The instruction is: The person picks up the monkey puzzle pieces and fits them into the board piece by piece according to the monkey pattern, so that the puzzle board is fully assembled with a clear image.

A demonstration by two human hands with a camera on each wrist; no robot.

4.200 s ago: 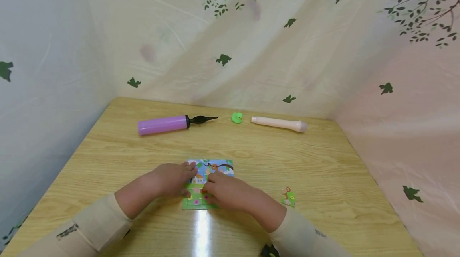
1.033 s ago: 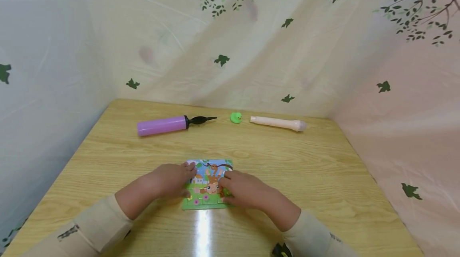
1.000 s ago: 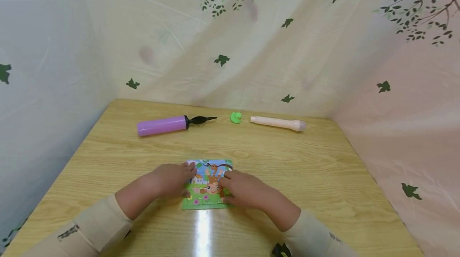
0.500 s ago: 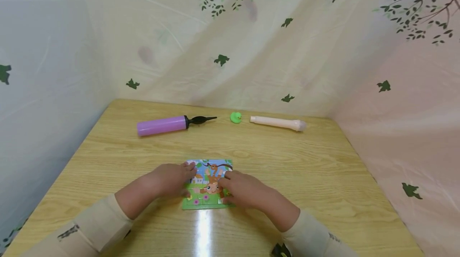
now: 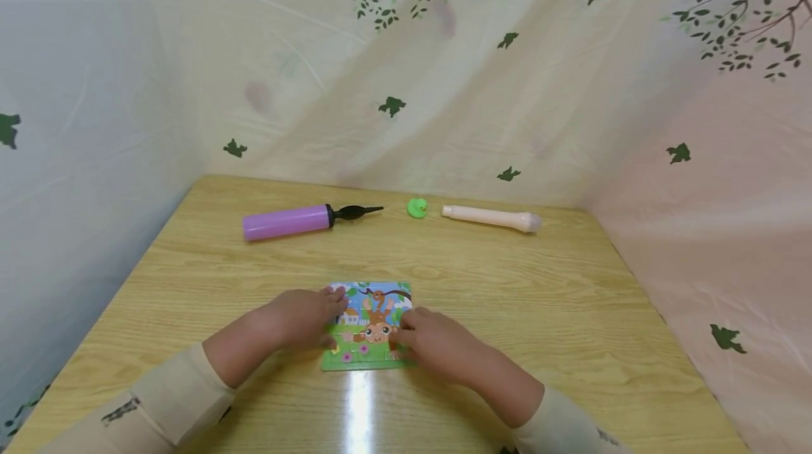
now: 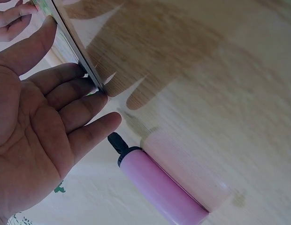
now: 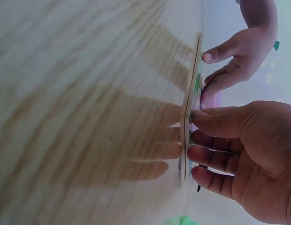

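A small jigsaw puzzle [image 5: 376, 333] with a green lower border lies flat on the table, showing a monkey hanging from a branch, a house and flowers. At its left side my left hand [image 5: 304, 316] rests with extended fingers on the board. On the opposite side, the fingertips of my right hand [image 5: 440, 345] touch the puzzle's right part and hide some of it. The right wrist view shows the thin puzzle edge [image 7: 188, 101] side-on, with the right hand's [image 7: 265, 154] thumb and fingertips on its picture face. No loose piece is visible in either hand.
Along the back of the wooden table [image 5: 539, 285] lie a purple hand pump [image 5: 288, 222] with a black nozzle, a green toy duck [image 5: 417, 208] and a pale pink stick-shaped thing [image 5: 488, 217]. A curtain [image 5: 317, 87] printed with leaves and birds hangs behind.
The loose monkey piece on the right of the table is gone from there, and the monkey's face now shows in the puzzle. My right hand has shifted rightward; the left has stayed put.
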